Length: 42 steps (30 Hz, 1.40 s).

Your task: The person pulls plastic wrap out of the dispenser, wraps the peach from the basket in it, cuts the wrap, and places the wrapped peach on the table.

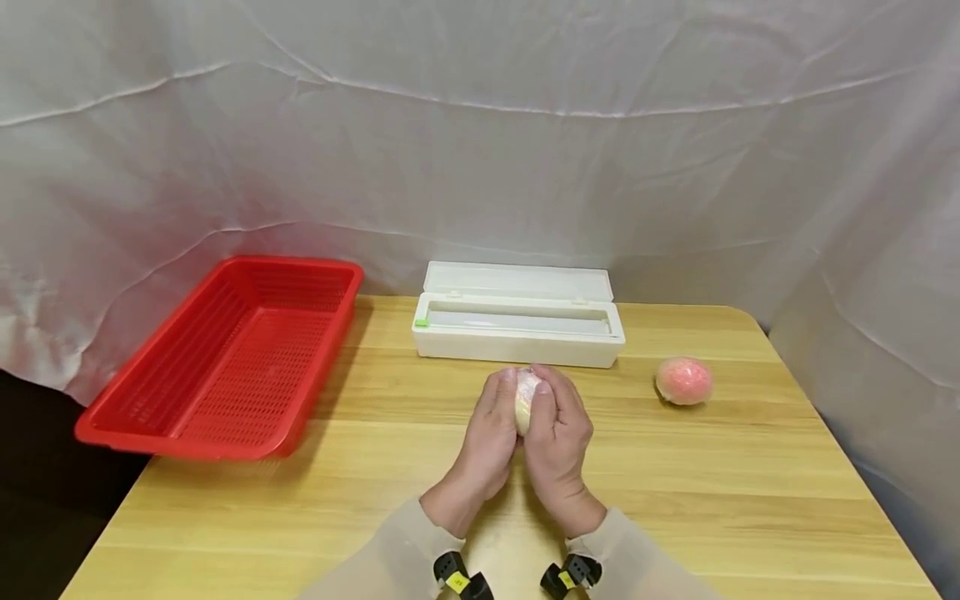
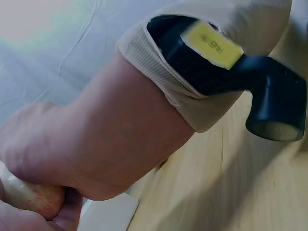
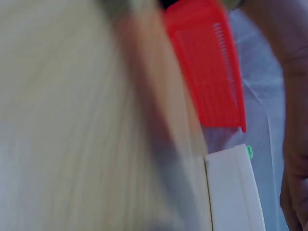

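Both my hands meet over the table's middle, close in front of the white box. Between them is a peach, pale yellow with pink patches, under a shiny layer of clear film. My left hand curls round its left side, thumb on top. The right hand grips the opposite side, its thumb lying along the fruit. In the left wrist view the red-streaked end of the peach shows below the left hand. At the right edge of the right wrist view is the right hand, with the peach hidden.
The long white cling film box stands at the back, lid raised, a green piece at its left end. A red plastic basket sits at the left, overhanging the table edge. One pink, shiny peach lies at the right. Grey cloth hangs behind.
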Each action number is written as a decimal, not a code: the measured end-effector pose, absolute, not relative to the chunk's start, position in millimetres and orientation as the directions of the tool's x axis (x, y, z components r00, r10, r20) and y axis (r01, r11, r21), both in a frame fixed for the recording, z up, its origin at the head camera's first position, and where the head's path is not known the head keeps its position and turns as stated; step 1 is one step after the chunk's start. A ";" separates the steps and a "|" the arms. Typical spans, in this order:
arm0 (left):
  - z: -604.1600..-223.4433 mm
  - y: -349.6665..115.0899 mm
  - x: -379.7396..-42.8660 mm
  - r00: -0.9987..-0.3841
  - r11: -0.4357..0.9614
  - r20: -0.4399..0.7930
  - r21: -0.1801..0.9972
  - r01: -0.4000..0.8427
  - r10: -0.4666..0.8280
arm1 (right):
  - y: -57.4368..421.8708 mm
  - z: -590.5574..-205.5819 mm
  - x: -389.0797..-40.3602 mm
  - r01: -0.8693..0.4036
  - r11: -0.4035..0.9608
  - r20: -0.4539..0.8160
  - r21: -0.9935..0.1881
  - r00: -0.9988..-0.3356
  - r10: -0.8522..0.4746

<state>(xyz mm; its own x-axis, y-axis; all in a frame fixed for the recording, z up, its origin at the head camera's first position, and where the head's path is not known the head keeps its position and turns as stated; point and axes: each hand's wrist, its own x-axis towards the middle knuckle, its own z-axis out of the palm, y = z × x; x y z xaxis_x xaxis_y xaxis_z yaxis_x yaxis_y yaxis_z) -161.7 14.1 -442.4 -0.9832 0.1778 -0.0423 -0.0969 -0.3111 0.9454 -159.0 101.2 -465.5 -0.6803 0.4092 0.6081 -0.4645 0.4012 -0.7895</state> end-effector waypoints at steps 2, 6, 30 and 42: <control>-441.8 14.5 -161.5 -0.984 -0.298 -0.027 0.951 -0.080 0.177 | 100.8 -469.4 -161.4 -0.506 0.460 0.678 -0.729 -0.622 0.390; -441.6 12.9 -161.7 -0.986 -0.258 -0.040 0.963 -0.081 0.161 | 99.0 -474.6 -165.5 -0.534 0.514 0.735 -0.671 -0.572 0.365; -437.5 -8.7 -173.8 -0.953 0.134 0.076 0.984 0.119 0.292 | 98.8 -449.1 -149.2 -0.308 0.094 0.320 -0.947 -0.875 0.363; -423.2 -1.9 -163.5 -0.951 0.348 0.215 0.893 0.284 0.224 | 97.3 -445.4 -149.6 -0.363 0.287 0.453 -0.887 -0.806 0.381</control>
